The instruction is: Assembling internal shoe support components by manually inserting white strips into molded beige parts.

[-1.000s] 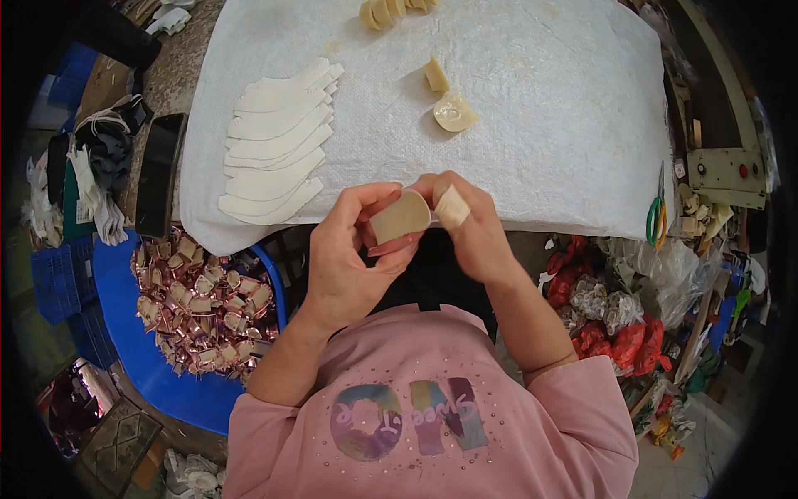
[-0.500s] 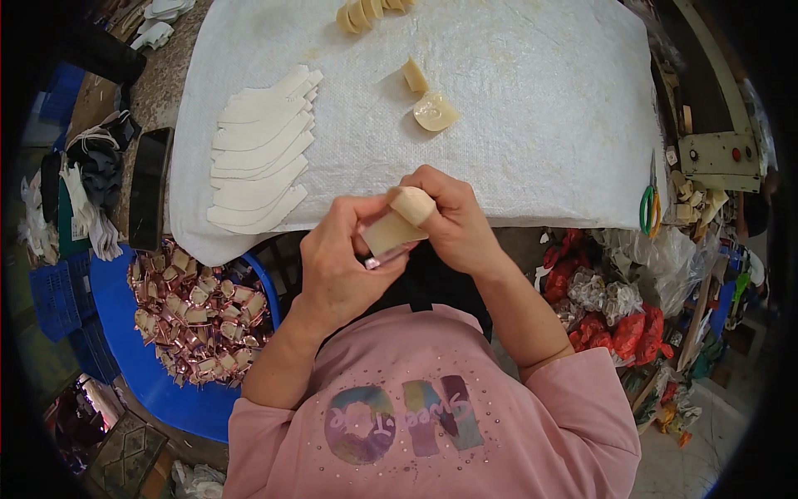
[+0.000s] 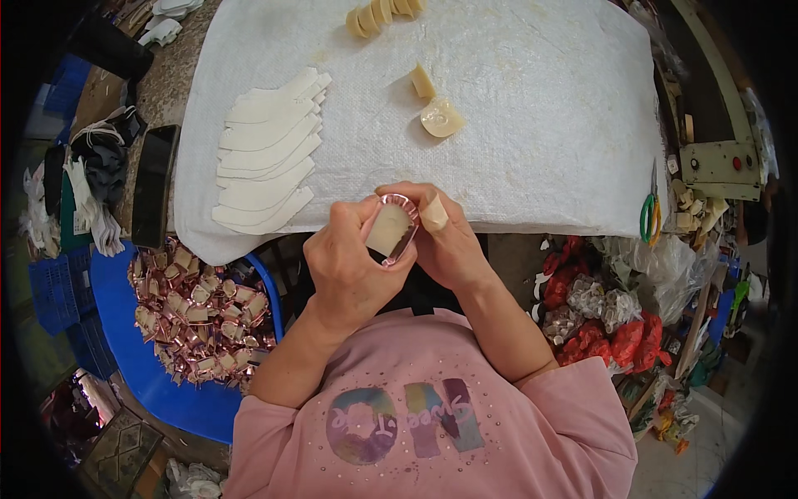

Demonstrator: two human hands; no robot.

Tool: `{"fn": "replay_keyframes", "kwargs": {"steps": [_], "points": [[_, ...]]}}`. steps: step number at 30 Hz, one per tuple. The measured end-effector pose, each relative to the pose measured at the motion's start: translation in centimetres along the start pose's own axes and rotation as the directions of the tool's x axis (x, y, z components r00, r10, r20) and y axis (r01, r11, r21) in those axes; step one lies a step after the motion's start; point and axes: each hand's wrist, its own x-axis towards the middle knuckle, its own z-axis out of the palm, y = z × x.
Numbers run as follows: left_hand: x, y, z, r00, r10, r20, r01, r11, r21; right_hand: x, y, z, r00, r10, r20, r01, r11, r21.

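Between both hands, at the table's near edge, is a small shoe-heel-like piece [image 3: 388, 230] with a beige flat face and a shiny pink metallic rim. The rim looks pleated at its rounded top. My left hand [image 3: 342, 258] grips its left and lower sides, fingers closed. My right hand [image 3: 453, 245] is closed about its right side, fingers curled behind the top; beige tape [image 3: 433, 214] wraps the thumb. Farther up the cloth lie a glossy cream block [image 3: 442, 118] and another cream block [image 3: 422, 81]. Several overlapping white cut pieces [image 3: 270, 154] lie to the left.
White woven cloth [image 3: 532, 125] covers the table. A row of cream blocks [image 3: 382, 15] sits at its far edge; scissors [image 3: 649, 218] lie at the right edge. Lower left, a blue seat [image 3: 150, 358] bears many pink metallic pieces [image 3: 204, 320]. A phone [image 3: 155, 185] lies left. Red bags [image 3: 636, 339] stand right.
The piece has turned in my hands, so its pink metallic rim and beige face show upward. My right thumb has moved off its face to its right side.
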Motion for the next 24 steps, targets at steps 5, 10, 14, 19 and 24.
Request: {"fn": "replay_keyframes", "kwargs": {"steps": [5, 10, 14, 19, 24], "points": [[-0.1, 0.3, -0.1, 0.999, 0.022, -0.025, -0.022, 0.999, -0.038, -0.2, 0.2, 0.3, 0.996, -0.086, 0.013, 0.086, 0.975, -0.206], [-0.4, -0.5, 0.1, 0.999, 0.033, 0.003, -0.033, 0.999, 0.042, -0.4, -0.2, 1.5, 0.977, -0.196, -0.085, 0.097, 0.762, -0.640], [0.7, -0.5, -0.4, 0.983, -0.146, 0.109, 0.166, 0.963, -0.212, 0.3, -0.8, 0.0, 0.985, -0.172, 0.030, 0.168, 0.884, -0.435], [0.4, -1.8, -1.9, 0.720, -0.208, 0.662, 0.688, 0.082, -0.721, 0.5, -1.3, -0.7, 0.955, -0.247, 0.165, 0.295, 0.716, -0.633], [-0.1, -0.5, -1.3, 0.729, -0.240, 0.641, 0.569, -0.308, -0.763, 0.2, -0.4, 0.3, 0.987, -0.154, 0.056, 0.157, 0.789, -0.595]]}}
